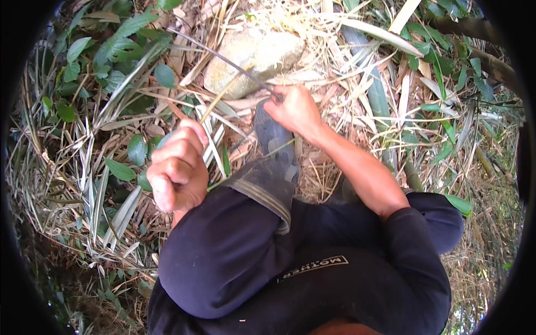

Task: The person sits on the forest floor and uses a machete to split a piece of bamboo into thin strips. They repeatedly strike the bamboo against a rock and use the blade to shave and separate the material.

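My right hand (296,111) is closed around the near end of a long, thin, dark tool (218,54), which looks like a blade seen edge-on. The tool slants up to the left across a pale stone. My left hand (180,166) is a fist, with a thin yellowish strip (218,100), seemingly bamboo, running from it up to the dark tool. How the fingers grip the strip is partly hidden. A brown pointed piece (176,109) shows just above that fist. Below it, a thin green strip (276,147) crosses over my dark rubber boot (271,173).
The pale stone (245,56) lies ahead on ground strewn with dry leaves and shavings. A greenish bamboo pole (379,100) lies right of my right hand. Leafy plants (123,47) crowd the left, and more stems (494,67) stand at the right. My bent knee (218,251) is close below my left hand.
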`<state>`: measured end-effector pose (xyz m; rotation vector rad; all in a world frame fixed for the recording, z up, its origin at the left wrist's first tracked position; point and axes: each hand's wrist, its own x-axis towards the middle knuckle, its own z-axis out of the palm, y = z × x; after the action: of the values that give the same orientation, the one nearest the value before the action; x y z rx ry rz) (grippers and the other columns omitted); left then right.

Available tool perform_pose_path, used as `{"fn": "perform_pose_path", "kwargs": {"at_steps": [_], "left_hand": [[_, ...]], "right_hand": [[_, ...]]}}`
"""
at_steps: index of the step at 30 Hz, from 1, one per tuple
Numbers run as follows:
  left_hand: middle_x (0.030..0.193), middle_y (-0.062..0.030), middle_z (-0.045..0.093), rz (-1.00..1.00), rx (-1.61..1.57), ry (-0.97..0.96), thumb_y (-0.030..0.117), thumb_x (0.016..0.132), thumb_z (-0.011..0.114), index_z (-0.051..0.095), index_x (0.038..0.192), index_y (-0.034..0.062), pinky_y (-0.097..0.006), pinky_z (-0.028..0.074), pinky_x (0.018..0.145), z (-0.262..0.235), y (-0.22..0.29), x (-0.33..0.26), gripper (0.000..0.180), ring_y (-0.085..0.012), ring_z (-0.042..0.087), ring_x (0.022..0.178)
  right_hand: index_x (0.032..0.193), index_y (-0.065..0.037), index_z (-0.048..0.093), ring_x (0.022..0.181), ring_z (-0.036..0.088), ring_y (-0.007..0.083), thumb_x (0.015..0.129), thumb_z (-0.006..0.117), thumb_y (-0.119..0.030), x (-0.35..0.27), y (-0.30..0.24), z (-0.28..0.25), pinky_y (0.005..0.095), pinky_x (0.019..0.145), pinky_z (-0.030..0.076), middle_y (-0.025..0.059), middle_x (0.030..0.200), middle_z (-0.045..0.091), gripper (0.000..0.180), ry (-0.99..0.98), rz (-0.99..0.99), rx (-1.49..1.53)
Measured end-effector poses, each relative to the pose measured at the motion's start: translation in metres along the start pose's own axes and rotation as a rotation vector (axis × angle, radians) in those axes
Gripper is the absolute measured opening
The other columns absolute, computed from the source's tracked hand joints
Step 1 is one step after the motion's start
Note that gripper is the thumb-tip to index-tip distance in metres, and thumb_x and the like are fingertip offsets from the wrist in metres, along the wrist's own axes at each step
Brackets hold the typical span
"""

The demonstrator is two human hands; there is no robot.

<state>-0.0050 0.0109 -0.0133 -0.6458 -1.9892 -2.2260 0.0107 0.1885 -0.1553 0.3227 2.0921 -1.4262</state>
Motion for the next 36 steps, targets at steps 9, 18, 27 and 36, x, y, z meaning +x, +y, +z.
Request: {"fn": "perform_pose_path", "kwargs": {"at_steps": [9, 18, 27, 36], "left_hand": [[0.05, -0.0025, 0.03, -0.008, 0.0, 0.066, 0.031, 0.095, 0.039, 0.03, 0.054, 0.0107, -0.04, 0.037, 0.062, -0.001, 0.001, -0.006, 0.046, -0.018, 0.027, 0.047], [0.051, -0.0011, 0.027, -0.025, -0.029, 0.082, 0.033, 0.094, 0.039, 0.028, 0.054, 0.0116, -0.04, 0.036, 0.065, -0.002, 0.0, -0.006, 0.047, -0.018, 0.026, 0.05], [0.058, 0.0018, 0.022, -0.07, -0.061, 0.317, 0.039, 0.101, 0.03, 0.024, 0.059, 0.0162, -0.037, 0.035, 0.071, -0.008, 0.002, -0.008, 0.048, -0.0161, 0.024, 0.059], [0.056, 0.0018, 0.022, -0.064, -0.028, 0.29, 0.039, 0.1, 0.029, 0.025, 0.058, 0.0161, -0.037, 0.036, 0.069, -0.006, 0.001, -0.007, 0.048, -0.0162, 0.024, 0.057]], "right_hand": [[0.091, 0.0, 0.072, 0.058, 0.066, 0.0302, 0.074, 0.065, -0.028, 0.01, 0.023, 0.009, 0.0409, 0.064, 0.054, 0.0213, 0.062, 0.064, 0.034, 0.075, 0.028, -0.032], [0.105, 0.001, 0.072, 0.075, 0.071, 0.0384, 0.077, 0.066, -0.025, 0.01, 0.016, -0.004, 0.0445, 0.076, 0.056, 0.0259, 0.077, 0.069, 0.039, -0.037, 0.111, -0.07], [0.104, -0.002, 0.073, 0.056, 0.068, 0.0281, 0.078, 0.065, -0.025, -0.001, -0.002, 0.006, 0.0399, 0.057, 0.057, 0.02, 0.065, 0.067, 0.036, -0.008, 0.025, -0.031], [0.091, 0.001, 0.072, 0.055, 0.066, 0.0358, 0.076, 0.066, -0.023, -0.02, -0.045, 0.003, 0.0451, 0.061, 0.057, 0.0211, 0.061, 0.064, 0.029, -0.018, -0.26, 0.031]]}}
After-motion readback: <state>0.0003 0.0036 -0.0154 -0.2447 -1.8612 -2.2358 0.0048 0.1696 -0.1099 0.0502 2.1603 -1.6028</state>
